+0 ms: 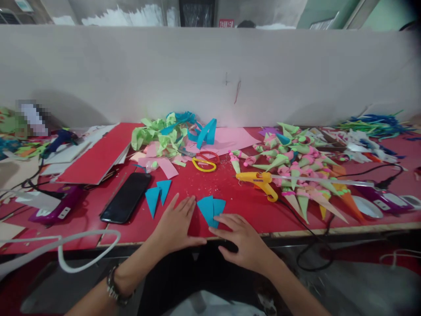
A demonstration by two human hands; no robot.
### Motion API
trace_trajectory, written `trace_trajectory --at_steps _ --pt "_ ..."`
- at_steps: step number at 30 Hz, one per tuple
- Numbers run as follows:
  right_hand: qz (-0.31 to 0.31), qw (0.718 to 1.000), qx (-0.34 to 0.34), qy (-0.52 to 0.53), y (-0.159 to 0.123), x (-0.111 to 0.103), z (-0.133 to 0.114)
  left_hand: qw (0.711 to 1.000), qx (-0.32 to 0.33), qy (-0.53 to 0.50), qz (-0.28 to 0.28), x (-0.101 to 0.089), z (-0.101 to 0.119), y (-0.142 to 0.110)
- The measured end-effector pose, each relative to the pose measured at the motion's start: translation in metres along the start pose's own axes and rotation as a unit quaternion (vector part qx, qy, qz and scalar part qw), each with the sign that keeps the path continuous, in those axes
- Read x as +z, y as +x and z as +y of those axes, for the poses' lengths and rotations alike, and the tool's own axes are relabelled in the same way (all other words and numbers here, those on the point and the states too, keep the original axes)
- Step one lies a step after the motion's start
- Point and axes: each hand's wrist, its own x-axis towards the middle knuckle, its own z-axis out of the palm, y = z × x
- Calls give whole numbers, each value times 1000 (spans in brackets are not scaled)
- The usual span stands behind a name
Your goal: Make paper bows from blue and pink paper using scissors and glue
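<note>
My left hand (176,224) lies flat on the red table (179,186), fingers stretched out and holding nothing. To its left are two blue paper wedges (151,201), partly overlapping. Between my hands sits another pair of blue paper pieces (206,209), side by side with their wide ends away from me. The fingertips of my right hand (238,237) rest at the lower right edge of that pair; its fingers are apart. Beyond my hands lie scissors (204,165) with yellow and red handles, near pink and green paper scraps (161,140).
A black phone (126,197) lies left of my hands. On the right, a yellow glue gun (258,179) with a clear stick rests against a heap of small paper cones (296,162). Purple power strips (62,204) stand at both sides. A white partition (148,74) closes the back.
</note>
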Motion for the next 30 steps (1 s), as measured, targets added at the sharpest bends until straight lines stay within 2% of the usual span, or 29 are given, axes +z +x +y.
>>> trace_trajectory --at_steps 2,3,7,10,13,16,21,27,30 --pt "0 1000 13 -12 3 2 -5 999 -27 4 23 -6 4 9" --pt "1 1000 19 -14 5 2 -6 999 -17 -7 30 -8 7 12" --pt "8 999 18 36 12 -5 -1 993 86 -83 -2 -6 15 12" --pt "40 998 34 34 12 -12 13 988 120 -100 -21 2 12 6" --pt "3 1000 -12 -1 9 -11 21 984 148 -99 -19 8 7 1" --pt "-25 998 -34 -45 7 -2 18 988 125 -89 19 13 7 -5" --pt "18 996 -21 -82 10 5 8 992 65 -66 89 19 13 -19" --pt "38 999 -21 -15 23 4 15 986 33 -143 82 14 12 -19" --pt "44 998 -1 34 27 5 17 984 27 -149 98 17 11 -16"
